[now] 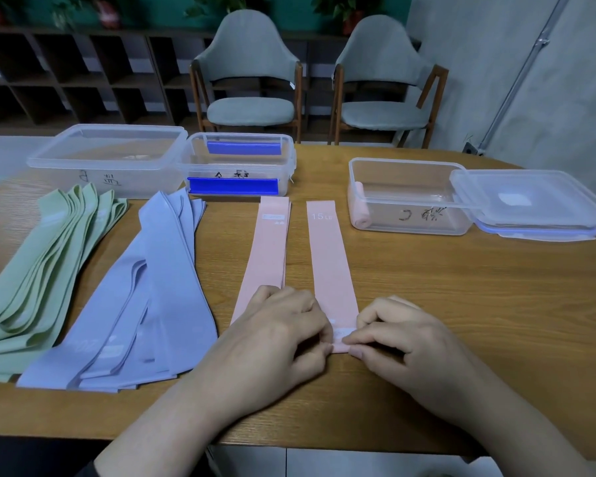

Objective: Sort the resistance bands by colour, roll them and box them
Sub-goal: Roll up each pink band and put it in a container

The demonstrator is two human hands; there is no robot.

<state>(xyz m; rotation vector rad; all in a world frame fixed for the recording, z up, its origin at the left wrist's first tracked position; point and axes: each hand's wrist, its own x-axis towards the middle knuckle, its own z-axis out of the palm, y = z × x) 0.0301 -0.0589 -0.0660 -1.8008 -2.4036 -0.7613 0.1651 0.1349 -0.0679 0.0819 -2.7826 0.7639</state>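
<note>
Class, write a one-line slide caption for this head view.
Both hands, left hand and right hand, start rolling a pink band beside green and blue piles.

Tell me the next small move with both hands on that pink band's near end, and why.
Probably tuck the pinched end over and start rolling it away. Both the left hand and right hand pinch the near end of the right pink band, which lies flat and unrolled, while one rolled pink band already sits in the open right box.
</note>
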